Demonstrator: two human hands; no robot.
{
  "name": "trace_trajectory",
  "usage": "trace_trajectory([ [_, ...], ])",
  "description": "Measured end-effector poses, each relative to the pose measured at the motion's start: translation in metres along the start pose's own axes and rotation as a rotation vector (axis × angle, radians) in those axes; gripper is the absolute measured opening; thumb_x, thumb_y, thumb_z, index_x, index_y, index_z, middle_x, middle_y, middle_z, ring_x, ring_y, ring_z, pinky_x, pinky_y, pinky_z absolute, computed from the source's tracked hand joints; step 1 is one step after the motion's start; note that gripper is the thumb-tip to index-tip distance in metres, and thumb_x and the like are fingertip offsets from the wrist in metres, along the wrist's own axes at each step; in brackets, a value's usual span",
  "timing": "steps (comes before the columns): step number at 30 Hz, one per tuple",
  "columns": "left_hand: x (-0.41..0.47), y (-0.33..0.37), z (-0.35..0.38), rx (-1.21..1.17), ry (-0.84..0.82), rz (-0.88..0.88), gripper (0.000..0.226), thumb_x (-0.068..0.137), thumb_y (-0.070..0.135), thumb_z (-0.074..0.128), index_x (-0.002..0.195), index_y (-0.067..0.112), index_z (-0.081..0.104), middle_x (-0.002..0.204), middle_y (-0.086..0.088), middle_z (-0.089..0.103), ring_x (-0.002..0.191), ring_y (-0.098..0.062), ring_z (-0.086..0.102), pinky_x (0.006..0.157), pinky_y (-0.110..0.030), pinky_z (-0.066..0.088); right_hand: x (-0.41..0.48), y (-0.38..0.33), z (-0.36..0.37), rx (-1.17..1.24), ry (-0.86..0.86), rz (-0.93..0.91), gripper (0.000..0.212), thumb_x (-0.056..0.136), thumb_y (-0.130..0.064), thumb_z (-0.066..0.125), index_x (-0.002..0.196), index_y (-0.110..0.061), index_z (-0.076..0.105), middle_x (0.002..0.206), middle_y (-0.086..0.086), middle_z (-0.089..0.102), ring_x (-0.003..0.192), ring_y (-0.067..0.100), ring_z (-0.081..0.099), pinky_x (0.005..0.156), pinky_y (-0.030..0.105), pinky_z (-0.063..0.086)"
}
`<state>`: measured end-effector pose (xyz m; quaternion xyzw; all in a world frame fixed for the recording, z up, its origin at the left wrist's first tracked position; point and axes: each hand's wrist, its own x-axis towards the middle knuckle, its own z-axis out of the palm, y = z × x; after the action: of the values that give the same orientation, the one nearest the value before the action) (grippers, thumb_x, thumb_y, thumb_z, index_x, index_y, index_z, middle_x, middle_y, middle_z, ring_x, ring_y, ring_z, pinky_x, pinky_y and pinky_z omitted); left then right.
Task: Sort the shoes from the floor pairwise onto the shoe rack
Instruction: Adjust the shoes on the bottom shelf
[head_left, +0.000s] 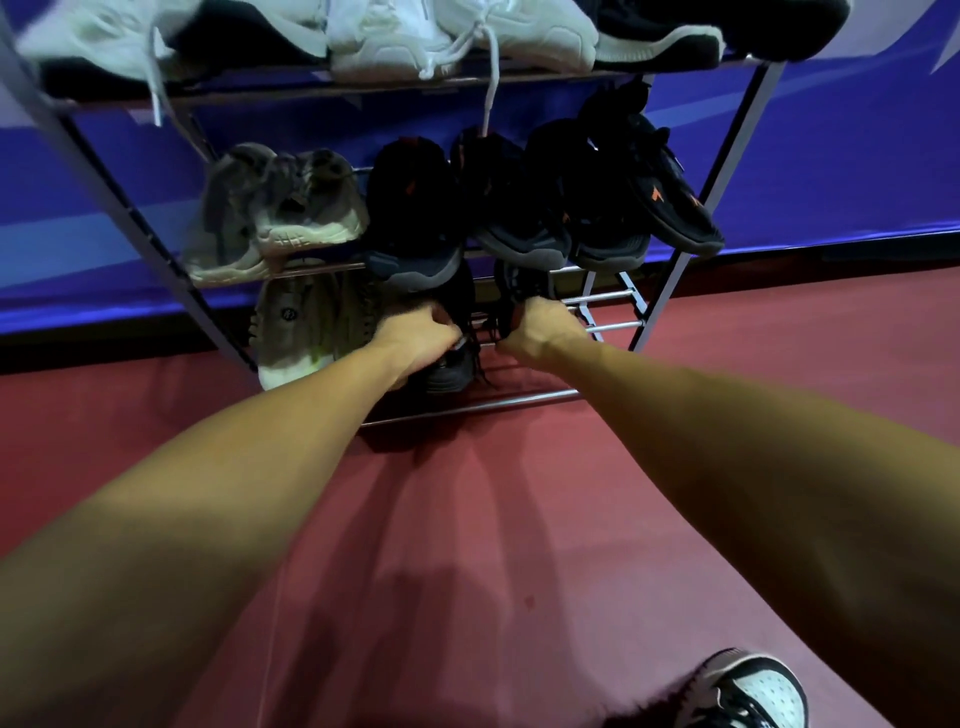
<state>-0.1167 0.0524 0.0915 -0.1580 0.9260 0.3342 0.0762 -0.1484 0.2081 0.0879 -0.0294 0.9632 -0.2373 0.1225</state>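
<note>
Hands work low at the centre of the frame: the left hand (415, 338) curls round a black shoe (451, 368), and the right hand (540, 332) grips a second black shoe (519, 288). Both shoes sit on the bottom shelf of the shoe rack (613, 328), probably so the pair stays together beside the grey shoe (291, 332). A round mark on that grey shoe is too small to read.

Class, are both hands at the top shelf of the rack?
No: the left hand and right hand hold black shoes at the bottom shelf.
</note>
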Motion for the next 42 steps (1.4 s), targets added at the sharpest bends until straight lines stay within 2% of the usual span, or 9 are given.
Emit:
trace_trajectory([
  [4, 0.004, -0.023, -0.01, 0.007, 0.01, -0.15, 0.038, 0.087, 0.036, 0.065, 0.104, 0.003, 0.07, 0.095, -0.011, 0.072, 0.088, -0.029, 0.073, 0.074, -0.032, 0.059, 0.001, -0.018, 0.017, -0.015, -0.067, -0.063, 0.045, 0.083, -0.043, 0.067, 0.115, -0.012, 0.066, 0.122, 0.015, 0.065, 0.11, 0.035, 0.062, 0.078, 0.031, 0.046],
  [9, 0.005, -0.027, -0.019, 0.09, -0.072, -0.131, 0.045, 0.094, 0.04, 0.055, 0.122, 0.006, 0.064, 0.125, -0.014, 0.063, 0.113, -0.028, 0.061, 0.08, -0.025, 0.047, 0.004, -0.036, 0.03, -0.021, -0.103, -0.114, 0.046, 0.092, -0.039, 0.056, 0.131, -0.015, 0.059, 0.132, 0.016, 0.06, 0.12, 0.037, 0.056, 0.096, 0.038, 0.049],
  [13, 0.011, -0.027, -0.015, 0.153, -0.182, -0.097, 0.028, 0.092, 0.033, 0.059, 0.106, 0.009, 0.068, 0.095, -0.009, 0.069, 0.085, -0.026, 0.069, 0.069, -0.028, 0.053, 0.014, -0.038, 0.04, -0.01, -0.167, -0.036, 0.036, 0.096, -0.038, 0.054, 0.12, -0.013, 0.063, 0.116, 0.013, 0.067, 0.102, 0.032, 0.064, 0.08, 0.026, 0.052],
  [16, 0.016, -0.031, -0.01, 0.03, -0.159, -0.166, 0.02, 0.09, 0.027, 0.063, 0.078, 0.011, 0.062, 0.068, -0.004, 0.059, 0.061, -0.022, 0.058, 0.056, -0.028, 0.048, 0.017, -0.04, 0.042, 0.078, -0.254, 0.043, 0.018, 0.101, -0.027, 0.052, 0.091, -0.012, 0.057, 0.071, 0.003, 0.058, 0.055, 0.014, 0.055, 0.036, 0.012, 0.038],
  [21, 0.012, -0.031, -0.015, 0.09, -0.153, -0.12, 0.029, 0.088, 0.04, 0.061, 0.081, 0.012, 0.064, 0.069, -0.002, 0.061, 0.053, -0.017, 0.059, 0.044, -0.017, 0.043, 0.017, -0.039, 0.028, 0.117, -0.333, 0.081, 0.028, 0.102, -0.018, 0.049, 0.075, -0.01, 0.05, 0.034, -0.002, 0.052, 0.029, 0.008, 0.051, 0.033, 0.014, 0.034],
  [31, -0.051, 0.006, -0.034, 0.334, -0.23, 0.111, 0.038, 0.09, 0.043, 0.061, 0.066, 0.014, 0.057, 0.065, -0.003, 0.059, 0.056, -0.018, 0.054, 0.05, -0.026, 0.041, -0.045, -0.033, -0.036, 0.039, -0.265, 0.032, 0.023, 0.09, -0.01, 0.052, 0.068, -0.007, 0.056, 0.057, 0.012, 0.05, 0.041, 0.02, 0.04, 0.041, 0.019, 0.028],
  [35, -0.078, 0.031, -0.06, 0.654, -0.224, 0.258, 0.029, 0.086, 0.037, 0.06, 0.1, 0.013, 0.067, 0.098, -0.01, 0.068, 0.092, -0.03, 0.065, 0.079, -0.036, 0.056, -0.07, -0.026, -0.061, 0.013, -0.257, -0.01, 0.014, 0.09, -0.008, 0.056, 0.076, -0.006, 0.058, 0.06, 0.011, 0.049, 0.044, 0.019, 0.04, 0.042, 0.022, 0.03],
  [39, -0.106, 0.048, -0.072, 0.771, -0.188, 0.395, 0.044, 0.08, 0.027, 0.069, 0.12, 0.021, 0.053, 0.103, -0.004, 0.056, 0.087, -0.027, 0.06, 0.061, -0.03, 0.048, -0.099, -0.022, -0.078, 0.018, -0.311, -0.127, 0.016, 0.089, -0.006, 0.064, 0.102, 0.002, 0.07, 0.066, 0.007, 0.049, 0.049, 0.015, 0.038, 0.044, 0.025, 0.031],
  [42, -0.119, 0.06, -0.07, 0.859, -0.343, 0.429, 0.052, 0.076, 0.028, 0.073, 0.126, 0.028, 0.057, 0.103, 0.001, 0.058, 0.097, -0.022, 0.058, 0.074, -0.03, 0.045, -0.119, -0.026, -0.09, -0.022, -0.355, -0.244, 0.022, 0.091, -0.006, 0.063, 0.111, -0.009, 0.072, 0.07, -0.002, 0.055, 0.056, 0.009, 0.044, 0.045, 0.02, 0.036],
])
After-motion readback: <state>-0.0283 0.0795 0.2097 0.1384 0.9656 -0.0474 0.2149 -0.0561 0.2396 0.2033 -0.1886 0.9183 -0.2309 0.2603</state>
